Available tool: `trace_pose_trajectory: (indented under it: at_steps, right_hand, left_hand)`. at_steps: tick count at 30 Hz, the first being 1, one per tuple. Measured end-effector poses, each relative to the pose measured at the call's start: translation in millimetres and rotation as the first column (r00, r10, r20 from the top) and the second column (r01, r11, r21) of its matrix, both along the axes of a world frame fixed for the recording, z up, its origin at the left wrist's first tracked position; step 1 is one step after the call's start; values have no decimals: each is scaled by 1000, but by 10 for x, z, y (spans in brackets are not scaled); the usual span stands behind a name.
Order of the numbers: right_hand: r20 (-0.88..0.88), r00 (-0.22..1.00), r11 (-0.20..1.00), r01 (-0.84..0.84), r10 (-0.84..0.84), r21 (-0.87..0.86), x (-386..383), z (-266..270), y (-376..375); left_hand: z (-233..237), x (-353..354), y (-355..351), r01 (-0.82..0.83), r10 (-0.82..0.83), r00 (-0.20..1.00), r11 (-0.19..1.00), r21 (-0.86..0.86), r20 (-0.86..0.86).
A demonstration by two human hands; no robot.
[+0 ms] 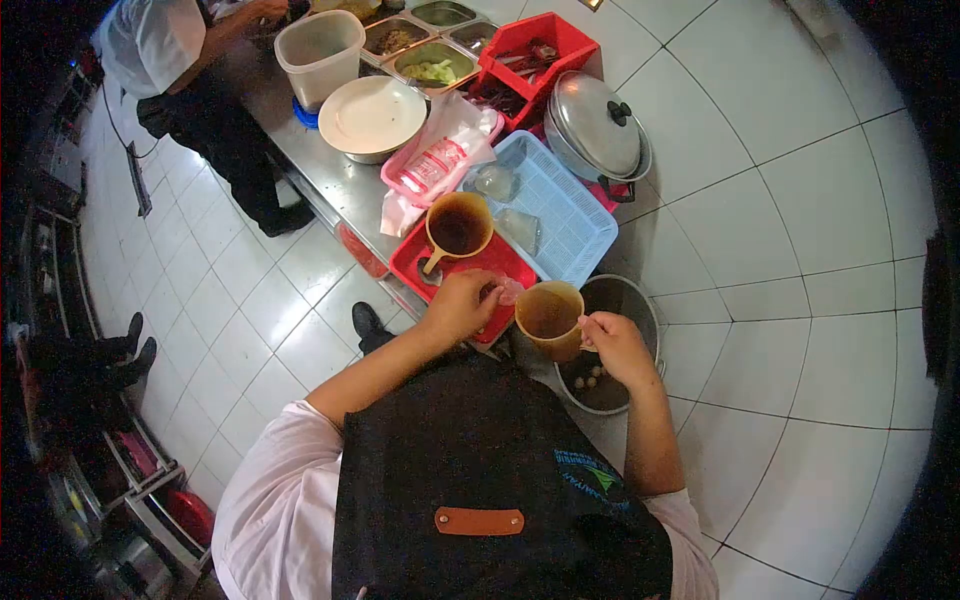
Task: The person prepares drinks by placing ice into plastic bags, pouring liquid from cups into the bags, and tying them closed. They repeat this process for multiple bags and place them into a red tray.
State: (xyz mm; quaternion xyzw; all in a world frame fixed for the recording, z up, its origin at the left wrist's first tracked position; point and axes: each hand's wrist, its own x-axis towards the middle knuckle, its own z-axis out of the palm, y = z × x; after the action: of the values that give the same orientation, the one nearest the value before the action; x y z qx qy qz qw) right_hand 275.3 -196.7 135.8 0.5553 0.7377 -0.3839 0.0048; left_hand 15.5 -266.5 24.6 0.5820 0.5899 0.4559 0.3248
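Observation:
My right hand [620, 348] grips the handle of a yellowish plastic jug [550, 313] with brownish liquid inside. Between the fingertips of my left hand [464, 308], a small piece of thin, clear plastic like a bag [510, 291] is pinched close to the jug's rim. Beyond my left hand, a second jug [460, 224] of dark brown liquid stands on a red tray [408, 262]. Partly under my right hand and its jug is a large metal pot [648, 310], in which several round balls [592, 378] lie in liquid.
A light-blue basket [575, 205] holds clear plastic bags. Behind are a lidded pot [597, 122], red bins [545, 40], a pink basket [430, 170], a white plate [372, 115] and a food container [320, 60]. Another person [200, 90] stands at the steel counter [265, 125].

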Motion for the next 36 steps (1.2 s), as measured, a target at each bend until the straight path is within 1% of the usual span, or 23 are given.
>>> trace_pose_trajectory:
  at_steps: [3,5,6,9,11,12,14,17,20,23,26,29,32,35,36]
  right_hand:
    - [-32,999,1000,6,-5,26,-5,4,-19]
    - [-35,999,1000,12,-12,6,0,1,-14]
    - [-36,999,1000,15,-15,-5,4,-3,-15]
    - [-41,999,998,-8,11,56,17,-22,-19]
    - [-14,999,997,-35,36,65,42,-46,3]
    - [0,999,996,-49,49,69,48,-51,11]
    - [-12,1000,999,-24,24,44,20,-23,4]
    - [-8,1000,999,-24,24,44,0,13,-3]
    - [-2,1000,998,-26,26,49,-25,40,-6]
    - [16,999,998,-31,30,53,-52,73,-11]
    - [13,999,998,-32,31,52,-13,13,9]
    - [23,999,998,-37,35,56,-30,45,7]
    - [13,999,997,-40,39,69,-30,40,8]
    - [2,999,997,-37,37,73,-38,40,7]
    - [2,999,997,-36,36,73,-44,49,6]
  left_hand:
    - [-61,8,19,-13,13,1000,1000,-3,-12]
    - [-93,2,18,-19,19,999,1000,3,-36]
    - [-100,5,17,-24,24,999,1000,-6,-22]
    - [-99,11,20,-26,27,1000,999,-29,8]
    - [-84,6,21,-13,14,1000,999,-45,12]
    - [-87,6,18,-18,18,1000,1000,-21,0]
    - [-96,1,14,-26,27,999,999,27,-23]
    - [-42,0,11,-28,28,999,999,-41,-22]
    - [-77,-13,22,-13,13,999,1000,-9,-31]
    - [-20,-20,13,-10,11,1000,999,-46,18]
    - [-73,-16,24,-27,27,1000,1000,-4,-14]
    - [-21,-11,22,-22,25,999,997,-76,34]
    - [-85,-18,38,-27,27,1000,999,-24,-8]
    - [-44,-19,24,-18,27,997,993,-116,78]
    - [-50,-19,24,-24,29,998,996,-84,63]
